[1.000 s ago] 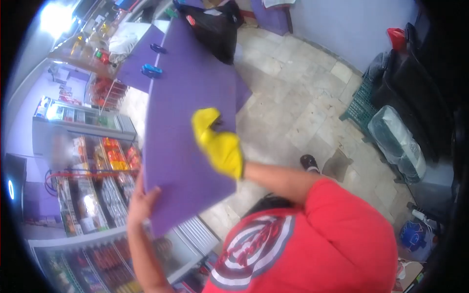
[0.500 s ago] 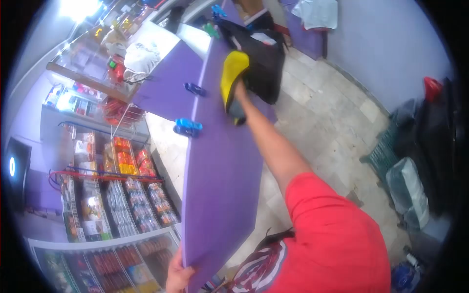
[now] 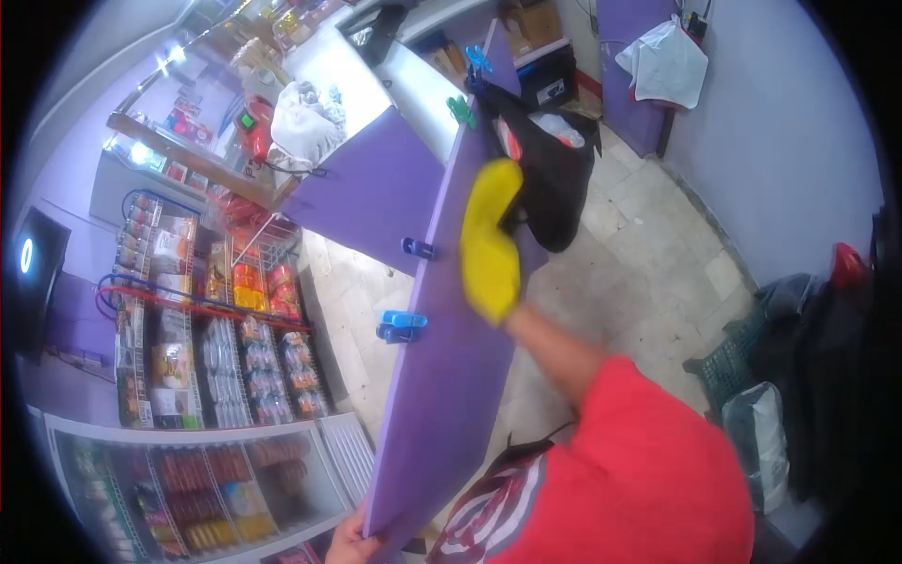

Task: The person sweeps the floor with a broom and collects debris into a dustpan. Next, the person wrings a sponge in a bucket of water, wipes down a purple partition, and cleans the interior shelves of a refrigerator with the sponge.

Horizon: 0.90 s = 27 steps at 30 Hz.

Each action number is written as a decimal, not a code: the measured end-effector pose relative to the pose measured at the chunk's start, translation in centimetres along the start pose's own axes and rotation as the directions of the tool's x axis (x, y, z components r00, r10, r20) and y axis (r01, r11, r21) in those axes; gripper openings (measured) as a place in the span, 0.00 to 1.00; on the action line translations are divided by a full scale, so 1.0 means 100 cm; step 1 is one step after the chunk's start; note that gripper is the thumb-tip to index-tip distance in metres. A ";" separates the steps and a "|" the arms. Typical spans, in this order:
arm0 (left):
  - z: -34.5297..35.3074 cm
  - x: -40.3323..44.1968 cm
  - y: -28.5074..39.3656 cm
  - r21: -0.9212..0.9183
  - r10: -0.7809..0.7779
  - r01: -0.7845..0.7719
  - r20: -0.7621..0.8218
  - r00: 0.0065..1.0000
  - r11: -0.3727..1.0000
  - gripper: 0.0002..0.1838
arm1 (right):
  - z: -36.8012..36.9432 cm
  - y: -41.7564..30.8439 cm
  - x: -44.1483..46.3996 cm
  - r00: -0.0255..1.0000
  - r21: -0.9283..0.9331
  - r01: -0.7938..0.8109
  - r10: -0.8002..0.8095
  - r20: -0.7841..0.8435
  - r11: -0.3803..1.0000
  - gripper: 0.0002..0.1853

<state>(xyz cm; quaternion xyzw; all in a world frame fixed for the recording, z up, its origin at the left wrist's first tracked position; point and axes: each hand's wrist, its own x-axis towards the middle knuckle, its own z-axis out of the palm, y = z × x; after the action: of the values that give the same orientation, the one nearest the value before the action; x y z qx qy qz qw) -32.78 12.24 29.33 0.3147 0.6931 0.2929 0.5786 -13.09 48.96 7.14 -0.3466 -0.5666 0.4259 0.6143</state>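
Because the left hand (image 3: 349,543) grasps the purple panel (image 3: 442,404) only by its edge at the near end, the panel, which runs up and away from that hand and passes beneath the right one, could twist or swing if the right hand (image 3: 490,263) pressed hard so far from that hold. A loose grip there would make it worse. The yellow mitt (image 3: 484,230) over the right hand could snag the black bag (image 3: 556,202) just beyond it, or catch the green clip (image 3: 461,111) above it; a sweep toward the left hand might knock the blue clips (image 3: 402,321) or the dark clip (image 3: 418,248) off the panel's edge.

The mitt covers the right hand wholly and is blurred, so I cannot tell whether its fingers are clenched or flat, nor how firmly they bear on the panel. The left fingers are mostly out of sight, with that wrist cut off by the frame. What fills the bag is hard to make out.
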 end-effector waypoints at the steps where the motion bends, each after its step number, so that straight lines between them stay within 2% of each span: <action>1: -0.001 0.003 -0.005 0.017 0.036 -0.036 0.015 0.999 0.999 0.31 | 0.007 -0.011 -0.028 0.998 -0.007 0.062 -0.062 0.012 0.998 0.19; 3: -0.001 0.001 -0.014 0.055 0.090 -0.091 0.022 0.996 0.994 0.45 | 0.007 -0.018 -0.046 0.992 -0.016 0.116 -0.116 0.041 0.993 0.20; 4: -0.002 0.002 -0.017 0.049 0.093 -0.093 0.010 0.996 0.994 0.45 | 0.000 -0.011 -0.033 0.993 -0.019 0.107 -0.106 0.061 0.994 0.20; 6: -0.001 -0.001 -0.016 0.072 0.038 -0.039 0.007 0.999 0.997 0.44 | -0.020 0.007 0.013 0.999 -0.007 -0.026 0.027 0.047 1.000 0.20; 8: 0.002 -0.005 -0.012 0.093 0.025 -0.026 0.011 1.000 0.995 0.43 | -0.027 0.010 0.020 0.996 0.003 -0.074 0.074 0.040 0.997 0.20; 12: 0.009 -0.003 -0.012 0.073 0.098 -0.098 0.002 0.995 0.993 0.43 | -0.006 -0.024 -0.032 0.990 -0.015 0.118 -0.116 0.083 0.993 0.20; 15: -0.004 -0.002 -0.013 0.112 0.079 -0.091 0.106 0.991 0.990 0.40 | -0.018 -0.010 0.024 0.995 -0.019 0.023 -0.021 0.093 1.000 0.20; 17: 0.001 -0.008 -0.023 0.124 0.096 -0.107 0.087 0.992 0.987 0.39 | -0.023 -0.006 0.033 0.996 -0.021 -0.031 0.033 0.083 0.999 0.21; 19: 0.003 -0.003 -0.026 0.157 0.175 -0.179 0.038 0.984 0.971 0.38 | -0.018 -0.021 -0.004 0.993 -0.025 0.054 -0.051 0.103 0.998 0.21; 21: 0.007 0.003 -0.017 0.115 0.165 -0.170 0.055 0.985 0.979 0.38 | -0.016 -0.033 -0.023 0.984 -0.022 0.126 -0.122 0.128 0.992 0.21; 25: 0.019 -0.012 -0.024 0.039 0.093 -0.096 0.085 0.992 0.995 0.39 | -0.034 -0.011 0.028 0.993 -0.028 -0.039 0.042 0.112 0.999 0.21; 27: 0.019 -0.010 -0.024 0.034 0.121 -0.123 0.062 0.991 0.992 0.39 | -0.030 -0.025 -0.004 0.992 -0.028 0.025 -0.022 0.121 0.999 0.21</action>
<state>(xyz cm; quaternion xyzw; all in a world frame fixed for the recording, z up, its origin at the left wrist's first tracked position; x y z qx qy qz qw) -31.01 10.09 27.80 0.3758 0.6604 0.3050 0.5741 -9.81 47.79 8.88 -0.3227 -0.6130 0.4303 0.5787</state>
